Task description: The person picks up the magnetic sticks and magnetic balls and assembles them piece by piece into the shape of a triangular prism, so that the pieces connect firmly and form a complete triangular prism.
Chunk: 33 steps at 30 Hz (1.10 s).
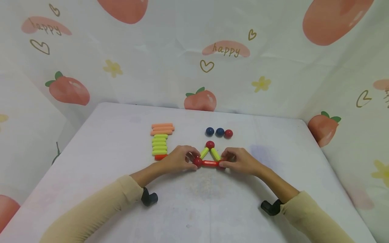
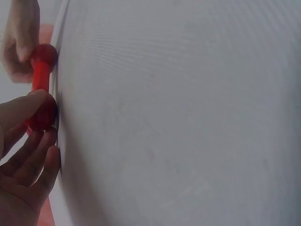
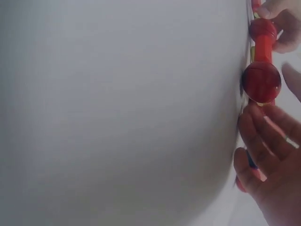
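Observation:
A small triangle of toy sticks and balls lies on the table. Its top is a red ball (image 1: 210,144), its sides two yellow-green sticks (image 1: 215,154), and its base a red stick (image 1: 210,163). My left hand (image 1: 180,158) pinches the left corner ball (image 2: 43,113), which is red, between thumb and fingers. On the opposite corner, my right hand (image 1: 241,161) holds another red ball (image 3: 262,83), its thumb and fingers on either side. That ball is partly covered by the hand in the head view.
Left of the triangle lie several yellow-green sticks (image 1: 159,145), orange sticks (image 1: 162,129) and a red stick (image 1: 160,157) near my left wrist. Two blue balls (image 1: 209,131) and a red ball (image 1: 228,134) sit behind it. A printed cloth (image 1: 170,50) hangs behind the white table (image 1: 194,209).

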{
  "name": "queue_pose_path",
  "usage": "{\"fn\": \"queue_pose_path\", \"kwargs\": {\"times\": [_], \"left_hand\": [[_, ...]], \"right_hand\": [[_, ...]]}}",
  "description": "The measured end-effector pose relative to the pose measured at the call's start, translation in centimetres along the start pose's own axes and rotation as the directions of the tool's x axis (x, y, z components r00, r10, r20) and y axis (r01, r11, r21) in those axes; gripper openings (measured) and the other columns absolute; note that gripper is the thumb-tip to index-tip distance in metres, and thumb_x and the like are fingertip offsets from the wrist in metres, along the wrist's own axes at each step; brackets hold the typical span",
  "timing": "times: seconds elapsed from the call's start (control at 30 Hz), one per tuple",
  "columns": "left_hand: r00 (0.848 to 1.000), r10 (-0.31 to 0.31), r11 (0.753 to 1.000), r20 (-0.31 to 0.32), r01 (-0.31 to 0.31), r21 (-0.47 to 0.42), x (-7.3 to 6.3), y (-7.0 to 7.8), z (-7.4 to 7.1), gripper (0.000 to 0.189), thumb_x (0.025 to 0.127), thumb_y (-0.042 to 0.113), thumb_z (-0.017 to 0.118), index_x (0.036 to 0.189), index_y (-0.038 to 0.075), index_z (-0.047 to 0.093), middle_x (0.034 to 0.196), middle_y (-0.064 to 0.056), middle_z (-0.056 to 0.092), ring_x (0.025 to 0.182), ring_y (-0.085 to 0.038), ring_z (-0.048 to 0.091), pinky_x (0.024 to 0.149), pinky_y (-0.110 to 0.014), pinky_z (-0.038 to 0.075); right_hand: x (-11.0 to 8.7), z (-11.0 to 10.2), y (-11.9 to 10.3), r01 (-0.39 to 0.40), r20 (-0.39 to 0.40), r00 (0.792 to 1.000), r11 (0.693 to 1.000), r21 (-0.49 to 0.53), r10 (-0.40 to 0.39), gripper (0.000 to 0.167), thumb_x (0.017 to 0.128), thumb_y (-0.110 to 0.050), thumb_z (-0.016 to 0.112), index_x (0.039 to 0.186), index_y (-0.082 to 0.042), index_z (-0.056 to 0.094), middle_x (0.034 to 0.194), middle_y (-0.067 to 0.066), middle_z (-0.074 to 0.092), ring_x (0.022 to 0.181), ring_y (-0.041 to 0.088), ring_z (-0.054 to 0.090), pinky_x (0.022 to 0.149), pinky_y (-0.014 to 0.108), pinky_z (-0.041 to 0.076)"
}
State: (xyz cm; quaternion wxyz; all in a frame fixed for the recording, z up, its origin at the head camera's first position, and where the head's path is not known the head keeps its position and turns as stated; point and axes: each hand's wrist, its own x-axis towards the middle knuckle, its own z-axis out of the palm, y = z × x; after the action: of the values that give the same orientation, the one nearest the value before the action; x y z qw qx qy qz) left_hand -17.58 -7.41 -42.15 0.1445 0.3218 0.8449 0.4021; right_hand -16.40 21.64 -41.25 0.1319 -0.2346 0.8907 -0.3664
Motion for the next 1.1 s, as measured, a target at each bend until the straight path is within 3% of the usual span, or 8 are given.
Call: {"fn": "queue_pose_path", "kwargs": {"times": [0.13,0.27,0.5,0.7,1.1], "left_hand": [[1.0,0.008,1.0,-0.005,-0.008,-0.03,0.0,0.0,-0.1,0.035,0.081,0.012,0.083,0.112,0.008,0.068,0.103,0.001,0.07,0.093,-0.013,0.065,0.079,-0.024,0.055],[1.0,0.012,0.999,-0.001,-0.012,-0.037,0.1,-0.2,-0.1,0.033,0.081,0.013,0.083,0.11,0.009,0.068,0.102,0.001,0.07,0.092,-0.012,0.065,0.079,-0.023,0.055],[1.0,0.01,0.999,0.017,-0.01,-0.039,0.4,-0.3,-0.1,0.03,0.082,0.014,0.083,0.108,0.011,0.068,0.1,0.004,0.07,0.091,-0.01,0.064,0.079,-0.024,0.055],[1.0,0.014,0.999,0.024,-0.013,-0.034,0.5,-0.2,-0.1,0.03,0.082,0.014,0.083,0.108,0.013,0.068,0.1,0.006,0.069,0.091,-0.009,0.064,0.08,-0.024,0.055],[0.999,0.009,0.999,0.041,-0.007,-0.038,0.7,-0.1,-0.1,0.031,0.082,0.016,0.083,0.109,0.013,0.068,0.1,0.005,0.069,0.09,-0.011,0.063,0.079,-0.024,0.054]], "right_hand": [[1.4,-0.3,-0.3,-0.029,-0.063,0.998,1.0,-0.013,0.028,0.036,0.093,-0.027,0.07,0.12,-0.003,0.065,0.105,0.007,0.07,0.09,0.02,0.065,0.08,0.033,0.057],[3.1,-0.5,-0.9,-0.06,-0.074,0.996,0.998,-0.026,0.058,0.043,0.095,-0.025,0.068,0.13,-0.002,0.06,0.116,0.014,0.068,0.096,0.026,0.067,0.082,0.037,0.058],[5.5,0.3,-1.7,-0.091,-0.06,0.994,0.993,-0.072,0.087,0.04,0.093,-0.025,0.071,0.127,-0.006,0.062,0.104,0.01,0.068,0.091,0.023,0.063,0.074,0.03,0.056],[5.7,0.4,-1.6,-0.071,-0.066,0.996,0.991,-0.112,0.064,0.032,0.093,-0.019,0.071,0.121,-0.004,0.065,0.101,0.008,0.068,0.091,0.023,0.062,0.075,0.031,0.055],[5.5,0.3,-1.3,-0.076,-0.066,0.995,0.995,-0.069,0.072,0.033,0.093,-0.018,0.071,0.122,-0.005,0.065,0.104,0.009,0.069,0.091,0.023,0.064,0.079,0.034,0.057]]}}
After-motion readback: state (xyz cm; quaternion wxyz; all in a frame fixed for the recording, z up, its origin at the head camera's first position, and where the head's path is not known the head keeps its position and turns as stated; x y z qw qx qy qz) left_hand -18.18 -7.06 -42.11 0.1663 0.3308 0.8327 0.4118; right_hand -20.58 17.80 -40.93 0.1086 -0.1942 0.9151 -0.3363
